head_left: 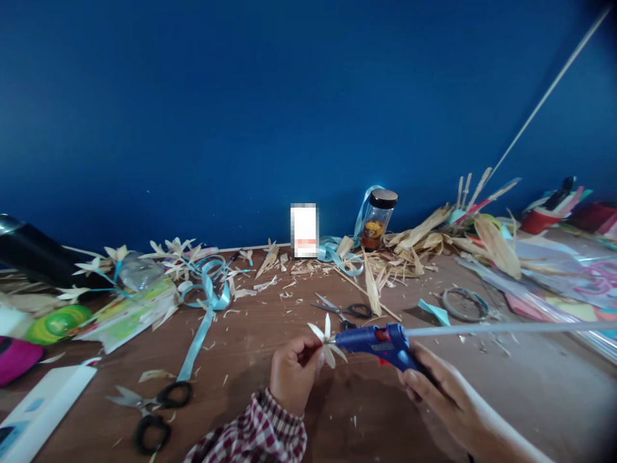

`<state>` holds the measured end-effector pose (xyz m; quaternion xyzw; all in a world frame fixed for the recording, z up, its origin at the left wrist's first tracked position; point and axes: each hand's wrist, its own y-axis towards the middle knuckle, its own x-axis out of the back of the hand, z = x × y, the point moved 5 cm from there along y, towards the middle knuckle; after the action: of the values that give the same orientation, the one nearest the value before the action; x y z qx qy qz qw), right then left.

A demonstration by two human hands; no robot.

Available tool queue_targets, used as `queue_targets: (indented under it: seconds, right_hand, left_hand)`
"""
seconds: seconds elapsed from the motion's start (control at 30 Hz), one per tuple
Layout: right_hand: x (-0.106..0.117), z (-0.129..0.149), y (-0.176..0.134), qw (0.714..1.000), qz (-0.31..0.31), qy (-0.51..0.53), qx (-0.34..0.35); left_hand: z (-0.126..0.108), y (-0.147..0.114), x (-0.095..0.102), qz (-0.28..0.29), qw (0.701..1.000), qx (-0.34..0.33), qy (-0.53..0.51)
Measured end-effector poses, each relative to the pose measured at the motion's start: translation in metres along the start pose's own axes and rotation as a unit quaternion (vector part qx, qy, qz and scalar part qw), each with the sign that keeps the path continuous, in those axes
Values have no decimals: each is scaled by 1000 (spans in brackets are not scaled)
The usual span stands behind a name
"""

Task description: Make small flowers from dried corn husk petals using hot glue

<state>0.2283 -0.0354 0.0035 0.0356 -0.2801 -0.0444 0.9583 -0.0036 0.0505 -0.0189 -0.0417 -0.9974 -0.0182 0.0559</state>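
My left hand (295, 372), in a checked sleeve, pinches a pale husk flower (329, 357) with several narrow petals. My right hand (441, 389) is wrapped round the handle of a blue glue gun (367, 340). The nozzle points left into the middle of the flower; whether its tip touches the petals I cannot tell. From the back of the gun a long whitish glue stick (463, 329) runs out to the right. Just beyond the gun lies a pair of scissors (341, 309) with dark handles.
Black-handled scissors (149, 405) lie at front left. Light-blue ribbon (202, 334) trails across the brown table (241, 386). Finished-looking flowers (176, 249) lie at back left. Dried husks (424, 235) and a black-lidded jar (380, 218) stand along the blue wall. A tape roll (465, 303) lies right.
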Motion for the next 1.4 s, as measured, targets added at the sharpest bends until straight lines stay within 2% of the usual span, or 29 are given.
queue_targets:
  seconds: [0.1, 0.23, 0.3, 0.43, 0.6, 0.7, 0.87, 0.97, 1.2, 1.4]
  right_hand:
    - [5, 4, 0, 999, -26, -20, -1]
    - [4, 15, 3, 1000, 19, -16, 4]
    - [4, 18, 3, 1000, 10, -5, -2]
    - [1, 13, 0, 999, -29, 6, -24]
    - [3, 8, 0, 999, -25, 27, -40]
    - [4, 15, 2, 999, -4, 15, -31]
    - [6, 24, 5, 999, -18, -49, -1]
    - [6, 26, 6, 998, -15, -53, 20]
    - [10, 27, 2, 995, -67, -68, 15]
    - [8, 39, 4, 997, -32, -59, 28]
  left_hand:
    - [-1, 0, 0, -3, 1000, 6, -12]
    - [-2, 0, 1, -3, 1000, 1, 1]
    - [-1, 0, 1, -3, 1000, 2, 8]
    - [1, 0, 1, -15, 1000, -3, -3]
    - [1, 0, 1, -16, 1000, -9, 1]
    - [1, 0, 1, -9, 1000, -9, -1]
    - [0, 1, 0, -12, 1000, 3, -20]
    - [-1, 1, 0, -14, 1000, 7, -21]
    - [-1, 0, 1, -13, 1000, 7, -9]
    - [1, 1, 1, -7, 1000, 12, 1]
